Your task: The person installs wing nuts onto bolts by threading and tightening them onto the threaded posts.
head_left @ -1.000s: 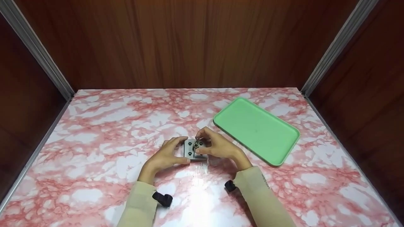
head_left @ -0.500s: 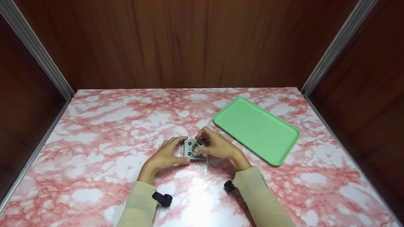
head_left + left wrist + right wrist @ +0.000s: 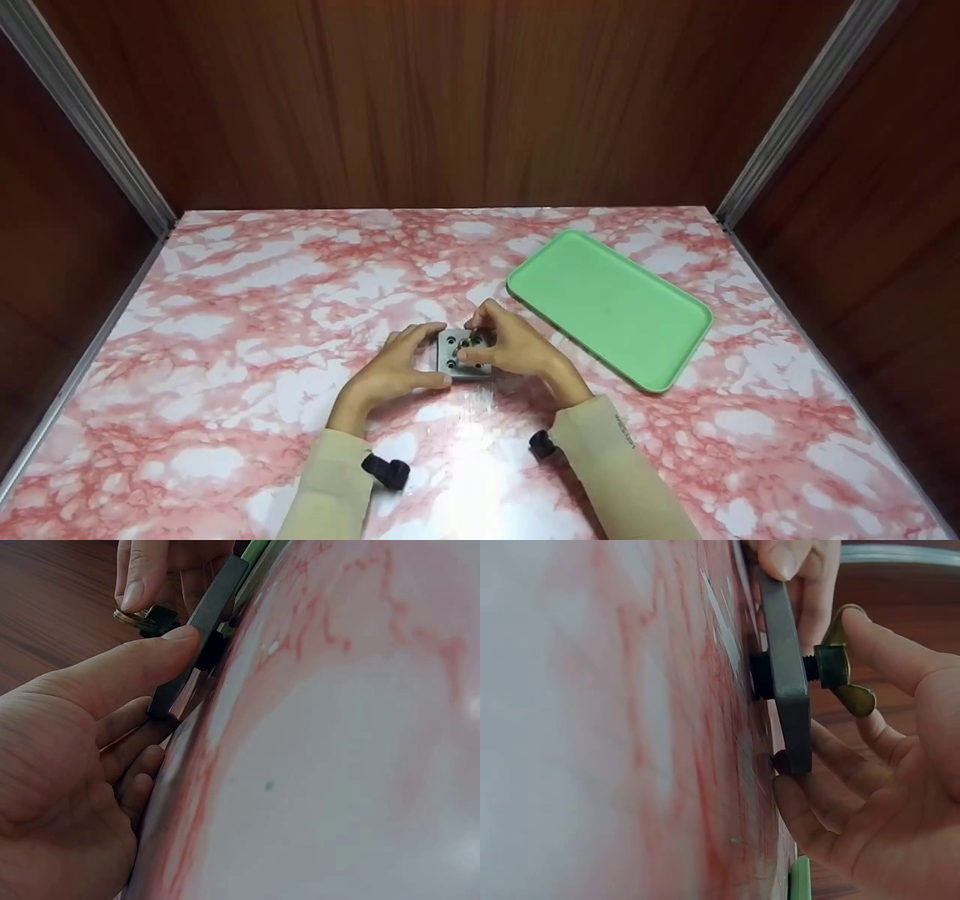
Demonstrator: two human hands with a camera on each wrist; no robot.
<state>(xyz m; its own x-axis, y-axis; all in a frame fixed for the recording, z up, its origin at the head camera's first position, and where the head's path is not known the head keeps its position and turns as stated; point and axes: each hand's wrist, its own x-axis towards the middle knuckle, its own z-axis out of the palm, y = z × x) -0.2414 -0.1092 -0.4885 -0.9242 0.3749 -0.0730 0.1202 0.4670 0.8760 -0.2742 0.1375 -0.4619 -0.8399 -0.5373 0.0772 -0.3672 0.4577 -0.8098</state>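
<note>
A grey metal plate [image 3: 471, 373] with holes near its corners lies level, raised a little off the table. My left hand [image 3: 390, 370] grips its left side, thumb on the near edge and fingers at the far edge. A threaded bolt [image 3: 810, 668] stands up through the plate's middle, with a brass-coloured wing nut [image 3: 832, 665] on it. There is a gap between nut and plate in the right wrist view. My right hand [image 3: 523, 348] holds the wing nut, its thumb against one wing and a finger at the other. Right fingers partly cover the plate in the head view.
A light green tray [image 3: 609, 311] lies at an angle to the right, beyond my right hand. The red-and-white marbled table [image 3: 247, 300] is bounded by dark wooden walls [image 3: 450, 105] at the back and both sides.
The wing nut has turned clockwise seen from above, as my right thumb shifted slightly left. My left hand and the plate stay in place.
</note>
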